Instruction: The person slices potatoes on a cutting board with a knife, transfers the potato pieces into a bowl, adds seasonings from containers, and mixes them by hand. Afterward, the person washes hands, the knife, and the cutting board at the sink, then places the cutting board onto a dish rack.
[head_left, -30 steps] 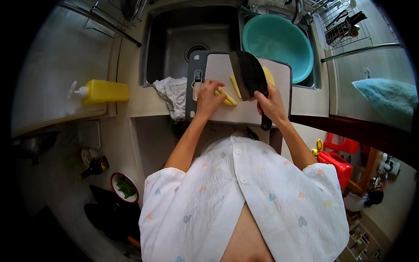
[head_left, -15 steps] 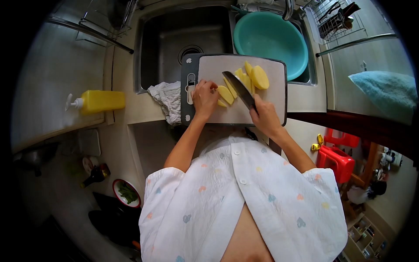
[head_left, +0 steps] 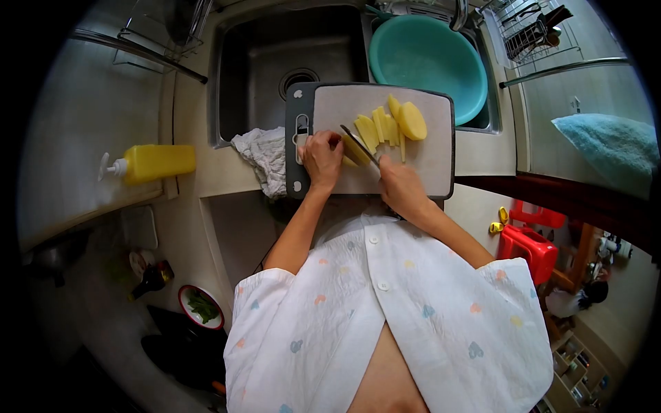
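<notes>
My right hand (head_left: 405, 187) is wrapped round the handle of a kitchen knife (head_left: 359, 144), whose blade slants up to the left across the peeled potato slices (head_left: 350, 153). With fingers curled, my left hand (head_left: 321, 160) steadies those slices from their left side; its fingertips are partly hidden. Just right of the blade, cut potato strips (head_left: 380, 126) lie in a loose group. Beside them rests a larger potato piece (head_left: 413, 122), its pale flat face upward. All of this is on a light cutting board (head_left: 335, 107) with a dark grey border.
Beyond the board are a steel sink (head_left: 265, 58) and a turquoise basin (head_left: 423, 65). A crumpled white cloth (head_left: 258, 157) touches the board's left side. Further left lies a yellow pump bottle (head_left: 160, 162). A bowl of greens (head_left: 201, 306) sits lower left, red stools (head_left: 527, 251) lower right.
The knife has moved left from beside the strips onto the slices, its blade now more upright. The strips sit apart to its right. My left hand has barely moved.
</notes>
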Action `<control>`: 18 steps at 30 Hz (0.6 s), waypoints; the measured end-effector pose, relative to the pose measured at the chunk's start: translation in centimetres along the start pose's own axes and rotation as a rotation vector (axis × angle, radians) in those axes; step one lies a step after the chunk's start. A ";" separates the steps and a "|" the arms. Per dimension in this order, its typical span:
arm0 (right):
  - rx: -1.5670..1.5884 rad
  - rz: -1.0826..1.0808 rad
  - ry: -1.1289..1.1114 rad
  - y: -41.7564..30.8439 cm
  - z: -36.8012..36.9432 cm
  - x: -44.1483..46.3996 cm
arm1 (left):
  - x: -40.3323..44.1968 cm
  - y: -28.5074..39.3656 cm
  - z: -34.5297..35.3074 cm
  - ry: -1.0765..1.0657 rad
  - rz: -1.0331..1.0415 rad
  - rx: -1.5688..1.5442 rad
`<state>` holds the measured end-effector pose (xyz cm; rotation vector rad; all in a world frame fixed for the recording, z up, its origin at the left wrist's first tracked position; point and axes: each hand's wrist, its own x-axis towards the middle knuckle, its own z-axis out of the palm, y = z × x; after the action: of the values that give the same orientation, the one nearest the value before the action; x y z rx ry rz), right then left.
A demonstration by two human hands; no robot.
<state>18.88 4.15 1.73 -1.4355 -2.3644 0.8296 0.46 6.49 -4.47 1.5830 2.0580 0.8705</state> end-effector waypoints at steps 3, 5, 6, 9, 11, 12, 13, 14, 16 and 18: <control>-0.022 0.009 0.022 -0.2 1.5 0.7 | 0.0 0.1 -0.2 0.021 0.008 0.015; -0.025 0.031 0.040 0.0 2.1 1.0 | -0.1 -0.4 0.1 -0.010 -0.014 -0.034; 0.049 -0.035 0.122 0.6 1.8 1.3 | 0.1 -0.3 0.2 0.000 -0.012 -0.038; 0.097 -0.077 0.154 1.1 0.9 1.0 | -0.1 -0.4 0.1 0.007 0.002 -0.050; 0.072 -0.058 0.105 0.6 0.1 1.0 | -0.2 -0.5 0.0 -0.009 -0.028 -0.052; 0.063 -0.064 0.092 0.4 -0.3 0.9 | -0.2 -0.5 0.0 -0.009 -0.028 -0.053; 0.053 -0.068 0.080 0.2 -0.6 0.7 | -0.3 -0.5 0.1 -0.002 -0.022 -0.041; 0.051 -0.065 0.083 0.1 -0.7 0.6 | -0.3 -0.4 0.1 0.005 -0.016 -0.029; 0.037 -0.077 0.081 0.0 -0.8 0.5 | -0.2 -0.6 0.4 0.004 -0.022 -0.027; 0.031 -0.083 0.071 0.1 -0.5 0.5 | -0.1 -0.7 0.5 0.004 -0.030 -0.023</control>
<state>18.99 4.75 2.04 -1.3224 -2.3310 0.7768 0.28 6.36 -5.30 1.5358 2.0611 0.8845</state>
